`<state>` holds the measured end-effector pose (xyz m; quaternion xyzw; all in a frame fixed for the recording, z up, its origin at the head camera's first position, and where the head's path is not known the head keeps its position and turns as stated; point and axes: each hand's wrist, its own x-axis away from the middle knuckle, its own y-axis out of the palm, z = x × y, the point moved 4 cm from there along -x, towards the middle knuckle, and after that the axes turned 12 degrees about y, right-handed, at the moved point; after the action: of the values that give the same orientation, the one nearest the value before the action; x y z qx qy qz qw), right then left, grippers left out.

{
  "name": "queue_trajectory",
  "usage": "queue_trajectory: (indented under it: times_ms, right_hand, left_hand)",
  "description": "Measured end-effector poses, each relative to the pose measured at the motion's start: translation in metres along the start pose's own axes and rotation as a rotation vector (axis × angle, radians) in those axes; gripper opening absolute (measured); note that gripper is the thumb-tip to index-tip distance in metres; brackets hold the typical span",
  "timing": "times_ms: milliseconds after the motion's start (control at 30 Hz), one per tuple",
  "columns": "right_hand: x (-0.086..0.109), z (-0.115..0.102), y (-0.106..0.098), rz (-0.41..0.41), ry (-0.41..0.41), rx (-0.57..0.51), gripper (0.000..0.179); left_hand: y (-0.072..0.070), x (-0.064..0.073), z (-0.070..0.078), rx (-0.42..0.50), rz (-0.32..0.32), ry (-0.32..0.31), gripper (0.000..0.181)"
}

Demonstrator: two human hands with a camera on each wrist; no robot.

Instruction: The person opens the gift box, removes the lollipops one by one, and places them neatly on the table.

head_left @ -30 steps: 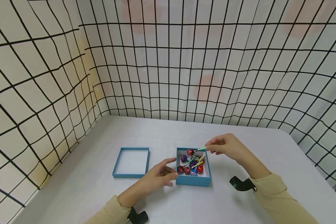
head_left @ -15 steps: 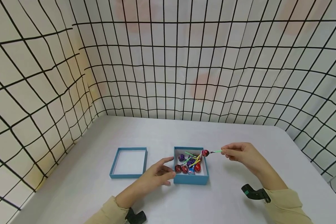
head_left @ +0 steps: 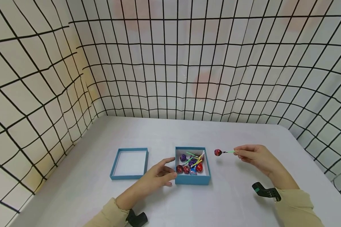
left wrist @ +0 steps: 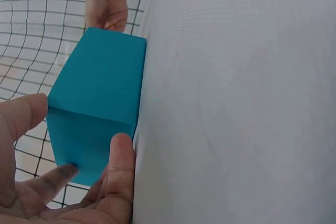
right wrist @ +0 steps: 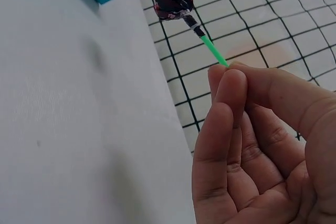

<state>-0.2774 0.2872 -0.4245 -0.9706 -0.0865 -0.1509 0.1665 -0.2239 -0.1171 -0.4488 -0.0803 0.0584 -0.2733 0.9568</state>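
Observation:
My right hand [head_left: 254,157] pinches the green stick of a red-wrapped lollipop [head_left: 218,152] between thumb and fingertips, right of the box and above the table. The right wrist view shows the dark red wrapper of the lollipop [right wrist: 174,1] pointing away from the hand. An open blue box [head_left: 192,180] holds several lollipops with red, purple and blue wrappers and yellow and green sticks. Against the box's left side rests my left hand [head_left: 156,177], fingers spread. In the left wrist view its fingertips [left wrist: 122,148] touch the blue wall of the box [left wrist: 100,77].
A blue-rimmed lid [head_left: 129,177] lies with its white inside up, left of the box. Black netting [head_left: 176,65] over pale walls encloses the white table [head_left: 159,132] at the back and sides.
My right hand has drawn the lollipop out of the box and carried it to the right. The left hand stays at the box's left side.

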Motion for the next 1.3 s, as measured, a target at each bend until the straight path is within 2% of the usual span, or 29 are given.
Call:
queue_trajectory:
  times_ms: [200, 467, 767, 1300]
  right_hand:
    - [-0.004, 0.008, -0.008, -0.021, 0.019, 0.002, 0.039]
    - [-0.014, 0.012, -0.005, -0.009, 0.058, 0.023, 0.048]
    - [-0.014, 0.021, -0.009, 0.006, 0.107, -0.003, 0.044]
    - [-0.018, 0.032, -0.01, -0.019, 0.116, -0.038, 0.034]
  left_hand:
    - [-0.001, -0.001, -0.001, 0.01, -0.005, 0.006, 0.071]
    - [-0.003, 0.0, -0.001, 0.02, 0.014, 0.011, 0.072]
    - [-0.001, -0.001, 0.0, 0.009, -0.001, 0.016, 0.071]
    - [0.0, 0.001, -0.001, 0.03, 0.009, -0.003, 0.071]
